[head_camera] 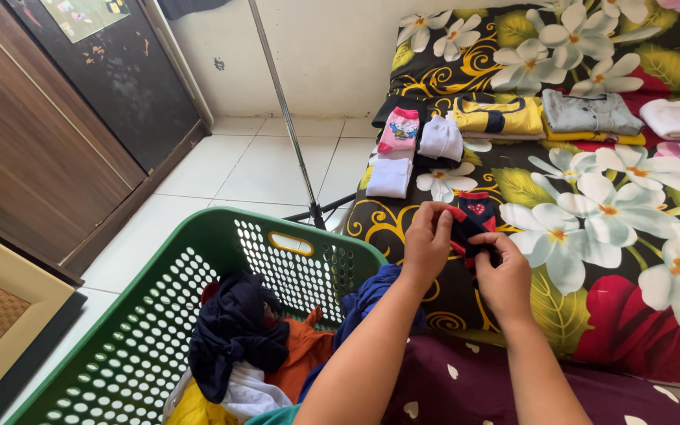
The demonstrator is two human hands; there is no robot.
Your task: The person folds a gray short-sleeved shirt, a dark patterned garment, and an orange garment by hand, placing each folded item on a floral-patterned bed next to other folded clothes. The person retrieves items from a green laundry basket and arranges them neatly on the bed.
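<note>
Two hands in view, both on one item. Left hand [426,240] pinches the upper left edge of a small dark navy sock [472,222] with red trim; fingers closed on the fabric. Right hand [504,279] grips the sock's lower end from below, fingers curled shut around it. The sock shows a red cuff band, a red heart-like mark near the top and red patches at the sides; whether it is one sock or a stacked pair cannot be told. It is held just above the floral mattress cover [615,236], near its front left part.

Beyond the hands, laid on the cover: one pink sock pair [399,130], two white folded pieces [441,138] [389,178], one yellow folded garment [501,116] with dark stripe, one grey folded garment [592,112], one white folded cloth [678,118].

Near side, left: one green perforated laundry basket [198,275] holding a navy garment [234,330], an orange one [304,354], a blue one [371,303], plus white and yellow cloth. A metal stand pole [289,126] rises from the tiled floor [230,169] between basket and mattress. Dark wooden wardrobe [49,142] at left.
</note>
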